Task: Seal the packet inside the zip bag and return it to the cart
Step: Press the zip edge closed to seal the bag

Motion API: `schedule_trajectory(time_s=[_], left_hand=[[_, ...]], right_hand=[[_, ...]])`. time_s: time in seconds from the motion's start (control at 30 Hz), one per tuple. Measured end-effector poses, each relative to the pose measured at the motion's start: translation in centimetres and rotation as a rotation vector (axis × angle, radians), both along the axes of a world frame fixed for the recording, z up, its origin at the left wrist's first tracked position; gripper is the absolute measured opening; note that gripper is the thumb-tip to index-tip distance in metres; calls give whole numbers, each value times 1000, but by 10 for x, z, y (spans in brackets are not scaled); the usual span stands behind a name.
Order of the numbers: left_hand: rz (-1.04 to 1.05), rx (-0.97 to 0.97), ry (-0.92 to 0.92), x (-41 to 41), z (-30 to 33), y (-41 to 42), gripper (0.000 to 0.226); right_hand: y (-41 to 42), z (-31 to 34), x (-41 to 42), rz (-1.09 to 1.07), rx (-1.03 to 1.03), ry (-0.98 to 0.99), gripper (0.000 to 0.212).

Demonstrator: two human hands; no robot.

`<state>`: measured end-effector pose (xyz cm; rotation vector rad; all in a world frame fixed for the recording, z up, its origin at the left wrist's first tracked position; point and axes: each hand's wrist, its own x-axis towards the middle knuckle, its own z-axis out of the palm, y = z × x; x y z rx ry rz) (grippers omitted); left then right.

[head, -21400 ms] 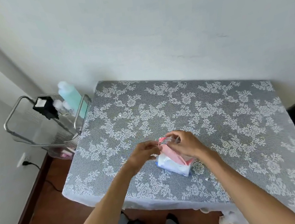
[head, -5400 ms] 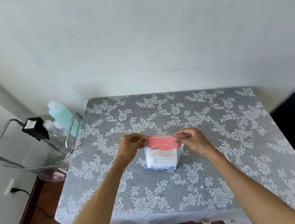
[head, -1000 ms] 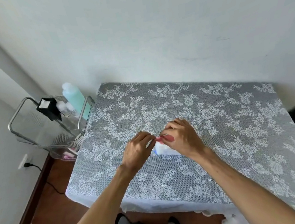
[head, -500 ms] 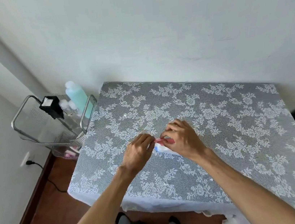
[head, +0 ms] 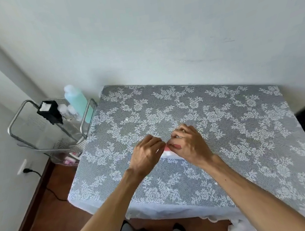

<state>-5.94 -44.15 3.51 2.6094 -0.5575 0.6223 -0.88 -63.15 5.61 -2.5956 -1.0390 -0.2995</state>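
Both hands have drawn closer since a second ago, fingertips now nearly meeting over the bag [head: 167,151]. Left hand [head: 147,155] and right hand [head: 188,145] each pinch its pink zip edge, covering most of it. It lies on the desk [head: 227,120]; the cart [head: 51,127] stands at the desk's left.
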Motion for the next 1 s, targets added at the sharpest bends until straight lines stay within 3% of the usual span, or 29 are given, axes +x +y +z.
schedule_trajectory(time_s=[0.07, 0.2, 1.0], left_hand=[[7, -2, 6, 0, 0, 0, 11], [46, -31, 16, 1, 0, 6, 7], [-3, 41, -8, 8, -1, -10, 9]], right_hand=[[-1, 1, -1, -19, 13, 19, 42], [-11, -3, -1, -87, 40, 63, 21], [-13, -2, -4, -102, 99, 116, 26]])
